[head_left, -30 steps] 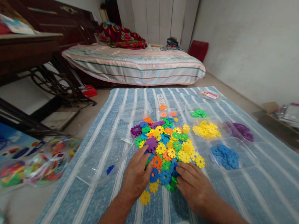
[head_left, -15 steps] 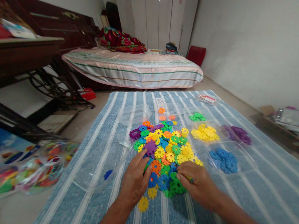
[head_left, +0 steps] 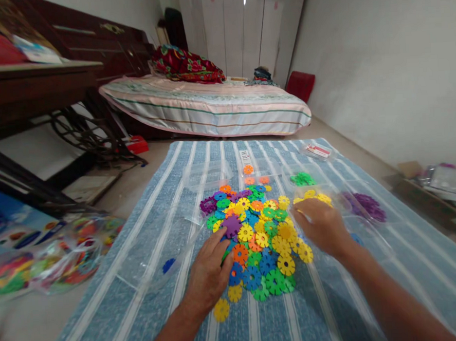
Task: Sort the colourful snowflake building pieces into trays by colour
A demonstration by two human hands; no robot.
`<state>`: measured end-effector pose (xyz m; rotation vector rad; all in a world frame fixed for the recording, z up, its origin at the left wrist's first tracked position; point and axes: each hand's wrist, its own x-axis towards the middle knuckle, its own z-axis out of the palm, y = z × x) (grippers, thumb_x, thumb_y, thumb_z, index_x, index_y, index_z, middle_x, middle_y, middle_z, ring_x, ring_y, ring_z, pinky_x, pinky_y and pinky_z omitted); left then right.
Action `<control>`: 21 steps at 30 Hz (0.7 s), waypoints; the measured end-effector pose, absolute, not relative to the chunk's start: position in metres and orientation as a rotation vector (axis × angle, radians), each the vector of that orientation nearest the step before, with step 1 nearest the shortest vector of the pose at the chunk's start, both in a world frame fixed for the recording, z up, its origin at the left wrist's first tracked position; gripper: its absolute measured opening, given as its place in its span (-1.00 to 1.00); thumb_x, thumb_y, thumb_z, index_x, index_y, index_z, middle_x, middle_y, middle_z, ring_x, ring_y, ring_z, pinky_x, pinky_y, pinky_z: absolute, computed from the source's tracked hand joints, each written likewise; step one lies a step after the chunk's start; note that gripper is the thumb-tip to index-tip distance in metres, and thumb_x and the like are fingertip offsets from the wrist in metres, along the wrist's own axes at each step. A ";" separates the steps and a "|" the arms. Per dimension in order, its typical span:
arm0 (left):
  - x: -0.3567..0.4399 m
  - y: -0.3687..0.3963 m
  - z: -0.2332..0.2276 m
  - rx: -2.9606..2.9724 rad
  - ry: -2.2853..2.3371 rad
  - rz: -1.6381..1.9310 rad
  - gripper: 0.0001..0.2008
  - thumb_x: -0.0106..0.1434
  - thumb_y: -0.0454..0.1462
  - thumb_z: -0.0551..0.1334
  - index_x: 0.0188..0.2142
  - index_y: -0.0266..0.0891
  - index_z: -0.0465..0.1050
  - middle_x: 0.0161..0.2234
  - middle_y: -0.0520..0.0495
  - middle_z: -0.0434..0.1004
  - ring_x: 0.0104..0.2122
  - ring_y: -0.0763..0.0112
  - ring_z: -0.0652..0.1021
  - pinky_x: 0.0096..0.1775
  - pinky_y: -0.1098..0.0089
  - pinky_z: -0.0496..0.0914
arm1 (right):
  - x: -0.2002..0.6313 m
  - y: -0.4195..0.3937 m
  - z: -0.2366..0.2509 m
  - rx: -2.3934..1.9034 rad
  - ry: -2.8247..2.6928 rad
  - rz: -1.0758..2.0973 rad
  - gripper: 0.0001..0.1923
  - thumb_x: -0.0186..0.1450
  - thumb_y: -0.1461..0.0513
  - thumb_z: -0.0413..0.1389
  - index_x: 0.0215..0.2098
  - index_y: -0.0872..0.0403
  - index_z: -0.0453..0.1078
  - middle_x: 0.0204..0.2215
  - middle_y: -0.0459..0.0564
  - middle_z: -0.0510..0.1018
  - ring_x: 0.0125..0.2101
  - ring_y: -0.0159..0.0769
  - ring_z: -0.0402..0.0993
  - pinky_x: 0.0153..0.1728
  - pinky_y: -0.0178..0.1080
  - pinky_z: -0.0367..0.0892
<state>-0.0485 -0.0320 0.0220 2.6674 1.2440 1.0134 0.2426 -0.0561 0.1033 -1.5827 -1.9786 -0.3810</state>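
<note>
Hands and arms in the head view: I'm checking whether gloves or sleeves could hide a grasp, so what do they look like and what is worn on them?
Both hands are bare: the left hand and right hand wear no gloves, and no rings show. Both forearms are bare as far as the frame's lower edge, with no sleeve, watch or bracelet in view.

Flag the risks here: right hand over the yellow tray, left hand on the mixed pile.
1. The right hand covers the yellow pieces; whether its grip holds one cannot be told, and a piece could drop beside the clear tray.
2. The left hand rests on the mixed pile; a nudge may scatter loose discs like the yellow one onto the striped mat.
</note>
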 end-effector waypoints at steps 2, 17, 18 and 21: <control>-0.048 -0.033 0.023 2.660 1.244 1.012 -0.80 0.28 -0.29 0.09 -0.15 -0.27 0.40 0.05 -0.26 0.42 0.06 0.18 0.44 0.04 0.15 0.40 | 0.227 -0.078 0.089 -1.540 -2.139 -0.123 -0.81 0.32 0.25 0.00 -0.41 0.06 0.40 -0.46 -0.03 0.49 -0.38 -0.33 0.42 -0.30 -0.29 0.32; -0.044 -0.034 0.026 2.678 1.253 1.016 -0.81 0.29 -0.30 0.07 -0.16 -0.30 0.40 0.02 -0.29 0.43 0.02 0.17 0.46 0.03 0.12 0.41 | 0.176 -0.140 0.049 -1.465 -2.219 -0.075 -0.86 0.15 0.31 0.19 -0.29 0.13 0.42 0.01 0.19 0.43 0.11 0.02 0.24 0.04 0.09 0.31; -0.044 -0.034 0.026 2.683 1.253 1.017 -0.81 0.29 -0.30 0.07 -0.16 -0.30 0.40 0.02 -0.30 0.43 0.02 0.17 0.46 0.02 0.12 0.42 | 0.176 -0.139 0.049 -1.418 -2.204 -0.092 -0.91 0.19 0.32 0.15 -0.30 0.12 0.42 -0.03 0.17 0.45 0.08 -0.02 0.28 0.03 0.06 0.33; -0.045 -0.033 0.026 2.692 1.257 1.022 -0.81 0.29 -0.30 0.07 -0.17 -0.29 0.40 0.01 -0.29 0.44 0.03 0.17 0.46 0.01 0.12 0.42 | 0.182 -0.129 0.054 -1.296 -2.166 -0.091 -0.86 0.28 0.35 0.02 -0.32 0.08 0.42 -0.17 0.09 0.52 -0.03 -0.19 0.39 -0.01 -0.07 0.38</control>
